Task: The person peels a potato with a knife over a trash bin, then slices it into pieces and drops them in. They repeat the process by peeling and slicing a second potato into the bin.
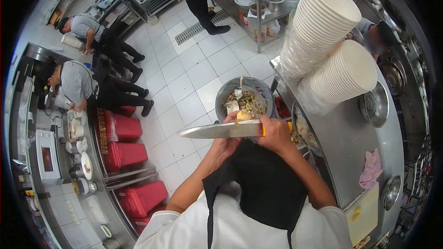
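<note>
A large knife with a yellow handle lies across the view, its blade pointing left. My right hand is wrapped round its handle. Behind the blade, my left hand is partly hidden; its fingers hold a small yellowish piece of food at the blade's upper edge. Just beyond both hands is a lined bin with mixed food scraps inside.
Tall stacks of white tubs stand on the steel counter at right, with a pink cloth, metal bowls and a cutting board. Red bins line the left counter. Several people work nearby.
</note>
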Motion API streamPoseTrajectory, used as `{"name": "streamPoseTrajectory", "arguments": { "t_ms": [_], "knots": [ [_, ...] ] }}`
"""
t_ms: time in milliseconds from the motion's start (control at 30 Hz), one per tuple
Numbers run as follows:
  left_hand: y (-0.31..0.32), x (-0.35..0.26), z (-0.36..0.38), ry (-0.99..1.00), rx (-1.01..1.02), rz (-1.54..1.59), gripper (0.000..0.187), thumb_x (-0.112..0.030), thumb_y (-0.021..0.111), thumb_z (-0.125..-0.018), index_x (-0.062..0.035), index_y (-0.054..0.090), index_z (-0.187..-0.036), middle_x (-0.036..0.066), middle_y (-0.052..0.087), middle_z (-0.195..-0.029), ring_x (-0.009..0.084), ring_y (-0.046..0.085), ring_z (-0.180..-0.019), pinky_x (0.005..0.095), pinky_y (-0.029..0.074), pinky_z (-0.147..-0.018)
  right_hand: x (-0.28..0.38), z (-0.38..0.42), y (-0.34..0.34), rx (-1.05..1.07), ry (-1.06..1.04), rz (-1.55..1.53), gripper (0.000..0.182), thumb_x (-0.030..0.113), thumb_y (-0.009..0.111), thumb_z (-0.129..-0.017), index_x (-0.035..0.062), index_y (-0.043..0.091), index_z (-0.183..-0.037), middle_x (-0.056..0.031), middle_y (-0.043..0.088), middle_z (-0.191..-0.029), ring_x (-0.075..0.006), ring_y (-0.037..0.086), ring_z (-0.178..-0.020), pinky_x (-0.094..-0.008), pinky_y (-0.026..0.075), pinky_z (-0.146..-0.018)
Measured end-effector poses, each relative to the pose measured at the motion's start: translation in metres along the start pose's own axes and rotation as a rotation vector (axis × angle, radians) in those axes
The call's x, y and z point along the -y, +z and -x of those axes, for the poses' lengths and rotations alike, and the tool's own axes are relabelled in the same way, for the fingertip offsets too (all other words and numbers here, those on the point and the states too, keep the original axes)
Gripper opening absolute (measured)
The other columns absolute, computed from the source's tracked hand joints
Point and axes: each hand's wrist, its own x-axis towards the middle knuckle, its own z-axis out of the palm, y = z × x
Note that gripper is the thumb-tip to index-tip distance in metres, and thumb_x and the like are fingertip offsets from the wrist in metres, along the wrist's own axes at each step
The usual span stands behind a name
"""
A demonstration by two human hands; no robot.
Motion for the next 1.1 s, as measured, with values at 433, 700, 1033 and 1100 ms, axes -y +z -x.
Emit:
{"name": "streamPoseTrajectory", "arguments": {
  "t_ms": [433, 700, 1033, 1100],
  "knots": [
    [-0.015, -0.002, -0.005, 0.023, -0.152, 0.281, 0.042, -0.002, 0.064, -0.089, 0.0015, 0.048, -0.127, 0.015, 0.058, -0.125, 0.0254, 0.062, -0.112, 0.033, 0.055, -0.098, -0.029, 0.006, 0.016, 0.138, 0.186, -0.04, 0.019, 0.021, 0.061, -0.086, 0.0031, 0.061, -0.083, -0.024, 0.064, -0.069, -0.0445, 0.064, -0.067, -0.0556, 0.049, -0.063],
    [-0.01, -0.022, 0.0, 0.059, -0.118, 0.247, 0.039, -0.005, 0.058, -0.092, 0.0009, 0.047, -0.129, 0.017, 0.058, -0.126, 0.0272, 0.061, -0.114, 0.0346, 0.054, -0.1, -0.051, 0.005, 0.025, 0.151, 0.365, -0.058, 0.022, 0.024, 0.063, -0.085, 0.0025, 0.062, -0.078, -0.0256, 0.064, -0.071, -0.0461, 0.064, -0.072, -0.0557, 0.048, -0.066],
    [0.003, -0.009, -0.005, -0.022, -0.008, -0.108, 0.047, -0.03, 0.051, -0.103, -0.0089, 0.042, -0.144, 0.013, 0.058, -0.131, 0.0203, 0.06, -0.116, 0.0296, 0.051, -0.095, -0.012, -0.01, 0.009, 0.051, -0.005, -0.08, 0.016, 0.019, 0.064, -0.084, 0.0072, 0.055, -0.08, -0.018, 0.061, -0.062, -0.0403, 0.063, -0.059, -0.052, 0.049, -0.057],
    [0.007, -0.009, -0.006, -0.033, -0.009, -0.108, 0.047, -0.03, 0.052, -0.103, -0.0094, 0.043, -0.144, 0.012, 0.058, -0.132, 0.0194, 0.06, -0.116, 0.0288, 0.051, -0.095, -0.013, -0.011, 0.01, 0.035, -0.032, -0.06, 0.016, 0.019, 0.064, -0.084, 0.0073, 0.055, -0.08, -0.0172, 0.061, -0.061, -0.0395, 0.064, -0.058, -0.0515, 0.05, -0.057]
  ]
}}
